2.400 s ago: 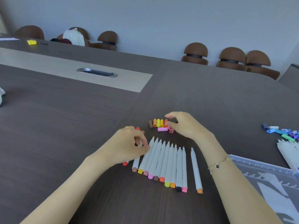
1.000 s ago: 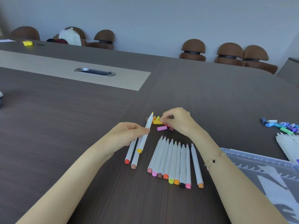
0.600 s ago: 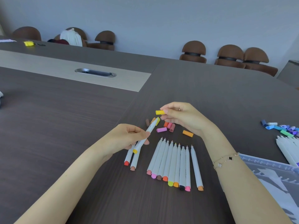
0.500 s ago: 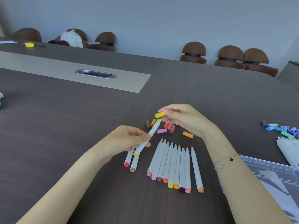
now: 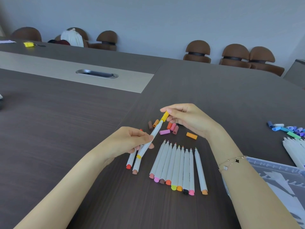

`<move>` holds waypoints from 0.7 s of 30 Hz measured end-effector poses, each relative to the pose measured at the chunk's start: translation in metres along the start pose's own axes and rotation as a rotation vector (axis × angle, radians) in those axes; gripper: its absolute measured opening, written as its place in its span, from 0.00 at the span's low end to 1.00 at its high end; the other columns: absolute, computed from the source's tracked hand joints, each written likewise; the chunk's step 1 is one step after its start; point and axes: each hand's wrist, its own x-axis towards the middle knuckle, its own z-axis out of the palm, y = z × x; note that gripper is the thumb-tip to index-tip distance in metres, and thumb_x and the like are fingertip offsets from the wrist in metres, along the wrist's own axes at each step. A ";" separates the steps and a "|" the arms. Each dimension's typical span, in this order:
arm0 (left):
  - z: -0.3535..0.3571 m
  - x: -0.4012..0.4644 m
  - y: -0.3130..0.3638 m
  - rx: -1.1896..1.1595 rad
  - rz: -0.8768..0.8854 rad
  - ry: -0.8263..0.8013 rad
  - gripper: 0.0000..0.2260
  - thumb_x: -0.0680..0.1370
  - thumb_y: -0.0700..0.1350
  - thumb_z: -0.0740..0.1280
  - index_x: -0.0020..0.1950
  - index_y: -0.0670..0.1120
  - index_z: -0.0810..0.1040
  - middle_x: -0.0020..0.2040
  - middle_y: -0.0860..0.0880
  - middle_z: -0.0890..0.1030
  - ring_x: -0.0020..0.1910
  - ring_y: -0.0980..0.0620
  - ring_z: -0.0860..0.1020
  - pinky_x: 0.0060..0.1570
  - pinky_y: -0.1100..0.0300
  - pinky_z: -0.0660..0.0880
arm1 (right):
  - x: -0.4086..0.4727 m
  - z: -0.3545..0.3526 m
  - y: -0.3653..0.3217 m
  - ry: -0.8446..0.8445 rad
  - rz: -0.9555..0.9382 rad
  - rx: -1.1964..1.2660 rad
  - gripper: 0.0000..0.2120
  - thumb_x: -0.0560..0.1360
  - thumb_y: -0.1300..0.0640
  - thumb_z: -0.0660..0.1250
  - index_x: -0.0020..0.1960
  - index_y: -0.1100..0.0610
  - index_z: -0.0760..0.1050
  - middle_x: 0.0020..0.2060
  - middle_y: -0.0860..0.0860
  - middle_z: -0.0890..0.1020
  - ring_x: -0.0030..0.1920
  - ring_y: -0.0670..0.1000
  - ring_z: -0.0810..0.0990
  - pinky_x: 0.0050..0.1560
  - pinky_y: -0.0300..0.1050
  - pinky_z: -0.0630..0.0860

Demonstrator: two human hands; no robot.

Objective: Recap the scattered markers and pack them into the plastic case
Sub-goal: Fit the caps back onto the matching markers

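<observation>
Above the table (image 5: 82, 129), the left hand (image 5: 127, 142) grips a yellow marker (image 5: 151, 139) while the right hand (image 5: 186, 119) pinches its yellow cap (image 5: 165, 116) at the tip. Pushed on askew, the cap could jam or slip free.

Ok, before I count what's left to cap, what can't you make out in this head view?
- Plastic case: cut off by the right and bottom edges, partly behind the right forearm; contents unreadable.
- White markers at far right: cut off by the edge; no count.
- Yellow cap: right hand fingers cover its end; seating on the yellow marker unclear.

Bare forearms, no sleeves, right wrist with thin gold chain bracelet (image 5: 231, 163), black clover charm, pale charm
</observation>
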 end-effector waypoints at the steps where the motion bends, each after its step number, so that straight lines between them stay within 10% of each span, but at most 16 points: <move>1: 0.000 0.000 0.000 -0.004 0.006 0.000 0.10 0.77 0.50 0.67 0.49 0.46 0.84 0.44 0.53 0.85 0.34 0.57 0.68 0.41 0.63 0.69 | 0.000 0.000 -0.001 -0.014 0.006 -0.008 0.11 0.79 0.57 0.63 0.57 0.54 0.81 0.45 0.52 0.84 0.48 0.46 0.82 0.52 0.38 0.79; 8: -0.001 0.001 -0.003 -0.012 0.034 -0.058 0.09 0.77 0.50 0.66 0.51 0.48 0.84 0.45 0.54 0.85 0.33 0.57 0.67 0.37 0.66 0.67 | 0.000 0.005 -0.008 -0.076 0.032 0.011 0.10 0.77 0.59 0.67 0.57 0.58 0.80 0.46 0.52 0.85 0.45 0.48 0.84 0.45 0.37 0.78; 15: 0.000 0.004 -0.012 -0.237 0.046 -0.059 0.08 0.75 0.46 0.69 0.51 0.47 0.84 0.34 0.54 0.83 0.53 0.51 0.79 0.62 0.58 0.72 | -0.001 0.009 -0.012 -0.018 -0.014 0.028 0.10 0.75 0.56 0.68 0.53 0.58 0.82 0.44 0.53 0.85 0.42 0.46 0.83 0.43 0.37 0.79; 21: 0.011 0.004 -0.015 -0.426 -0.002 -0.019 0.08 0.74 0.43 0.70 0.50 0.41 0.84 0.38 0.48 0.84 0.45 0.51 0.77 0.37 0.69 0.74 | 0.000 0.013 -0.010 -0.001 -0.030 0.042 0.09 0.75 0.58 0.68 0.54 0.58 0.82 0.45 0.55 0.85 0.43 0.48 0.84 0.43 0.34 0.78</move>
